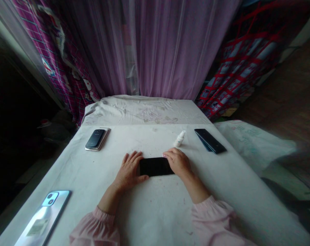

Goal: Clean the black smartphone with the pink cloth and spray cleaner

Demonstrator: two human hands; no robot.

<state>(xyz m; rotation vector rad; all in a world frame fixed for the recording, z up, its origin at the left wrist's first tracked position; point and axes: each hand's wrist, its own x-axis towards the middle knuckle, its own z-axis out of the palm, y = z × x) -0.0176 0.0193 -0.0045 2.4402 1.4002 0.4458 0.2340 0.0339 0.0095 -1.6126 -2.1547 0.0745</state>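
Observation:
A black phone lies flat, screen up, on the white cloth-covered table in front of me. My left hand rests flat at the phone's left end, fingers stretched out and thumb along its near edge. At the phone's right end sits my right hand, its fingers curled over the top right corner. Both wrists come from pink sleeves at the bottom of the view.
A small white dropper bottle lies just beyond my right hand. A dark phone lies at the far right, another dark phone on a pale slab at the far left, and a silvery phone face down near left. Purple curtains hang behind.

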